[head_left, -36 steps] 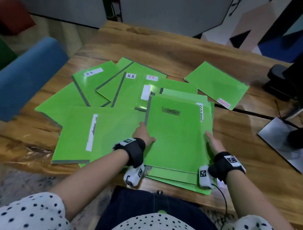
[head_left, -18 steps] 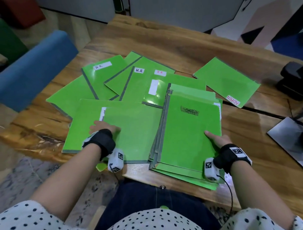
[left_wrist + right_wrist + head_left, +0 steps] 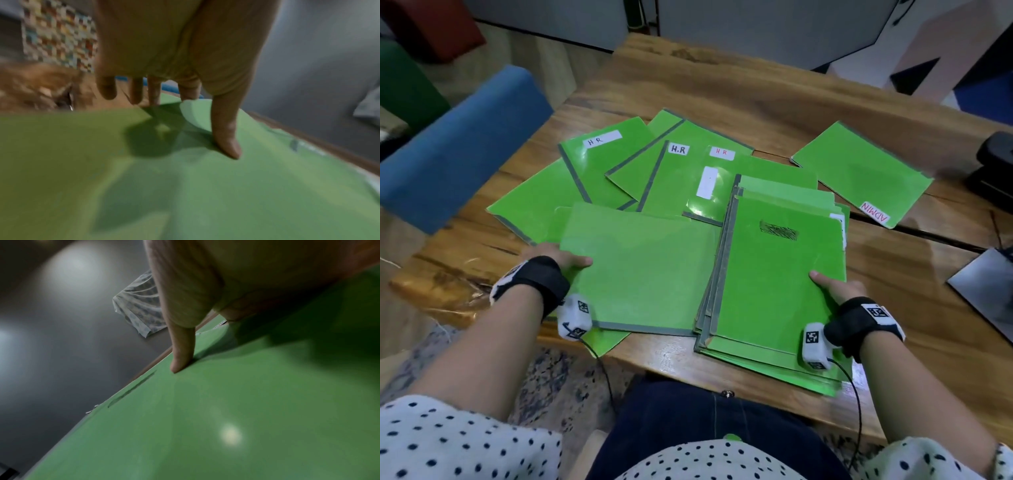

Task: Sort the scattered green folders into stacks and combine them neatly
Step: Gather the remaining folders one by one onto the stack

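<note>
Several green folders lie scattered on the wooden table [image 3: 756, 102]. A squared stack of folders [image 3: 774, 274] sits near the front edge. My right hand [image 3: 828, 286] grips its right side, with the thumb [image 3: 180, 356] lying on the top cover [image 3: 226, 410]. Left of the stack lies a loose folder [image 3: 640, 267] turned sideways. My left hand [image 3: 565, 260] pinches its left edge, thumb [image 3: 226, 138] on top and fingers [image 3: 152, 91] going under the folder [image 3: 185, 186]. Folders marked H.R [image 3: 599, 161] and one marked ADMIN [image 3: 859, 174] lie farther back.
A blue chair [image 3: 458, 144] stands left of the table. A black object [image 3: 996, 164] and a grey flat sheet [image 3: 989, 291] sit at the right edge. The loose folder and the stack overhang the near table edge [image 3: 664, 356].
My left hand left the stack, moved left to the loose sideways folder and took hold of its left edge. The right hand stayed on the stack's right side.
</note>
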The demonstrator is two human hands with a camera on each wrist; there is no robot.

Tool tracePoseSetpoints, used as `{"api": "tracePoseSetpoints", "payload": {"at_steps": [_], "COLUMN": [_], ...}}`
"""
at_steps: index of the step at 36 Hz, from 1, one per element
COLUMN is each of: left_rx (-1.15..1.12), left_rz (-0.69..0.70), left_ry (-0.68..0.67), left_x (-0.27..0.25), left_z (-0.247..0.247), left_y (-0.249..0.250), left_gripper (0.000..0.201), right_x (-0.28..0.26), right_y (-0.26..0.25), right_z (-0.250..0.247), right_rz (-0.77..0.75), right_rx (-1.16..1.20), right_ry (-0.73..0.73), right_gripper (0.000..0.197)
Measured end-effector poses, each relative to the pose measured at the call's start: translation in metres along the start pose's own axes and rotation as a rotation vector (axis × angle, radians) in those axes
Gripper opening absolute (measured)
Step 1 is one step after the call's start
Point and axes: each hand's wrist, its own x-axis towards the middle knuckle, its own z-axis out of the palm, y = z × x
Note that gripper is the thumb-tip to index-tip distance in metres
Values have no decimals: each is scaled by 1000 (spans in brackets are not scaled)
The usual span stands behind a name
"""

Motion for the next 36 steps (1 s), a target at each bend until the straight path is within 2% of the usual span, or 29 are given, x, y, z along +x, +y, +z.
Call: {"api": "tracePoseSetpoints", "payload": {"at_steps": [3, 7, 9, 12, 15, 18, 20, 23, 26, 29, 31, 33, 36], "left_rx": [64, 213, 272, 186, 211, 182, 172, 137, 81, -83, -182, -176, -53], "left_rz": [-28, -102, -118, -145, -166, -81, -64, -32, -16, 41, 113, 214, 415], "left_ry": [-65, 32, 69, 124, 155, 138, 122, 121, 183, 246, 271, 300, 408], "left_x": [0, 0, -2, 5, 6, -2, -4, -11, -20, -29, -37, -50, -77], "left_z": [1, -4, -9, -11, -17, -28, -32, -35, -34, -33, -36, -44, -63], "left_y": [-3, 3, 7, 12, 20, 26, 24, 24, 27, 39, 51, 65, 90], "left_gripper": [90, 96, 88, 92, 94, 73, 68, 68, 75, 73, 76, 72, 47], "right_x": [-1, -1, 0, 3, 3, 6, 8, 10, 11, 11, 11, 11, 12], "right_y": [0, -2, -2, -2, -2, -1, 0, 2, 2, 1, 1, 1, 1], "right_z": [0, 0, 1, 1, 1, 2, 2, 3, 4, 4, 4, 4, 4], "right_rz": [-1, -17, -21, -23, -26, -28, -29, -28, -25, -22, -21, -24, -28], "right_rx": [-36, -99, -115, -125, -136, -145, -147, -150, -145, -156, -162, -162, -169], "right_ry": [-22, -26, -28, -27, -24, -23, -25, -22, -24, -32, -31, -33, -40], "right_gripper": [90, 93, 95, 95, 93, 94, 95, 95, 94, 95, 95, 96, 97]}}
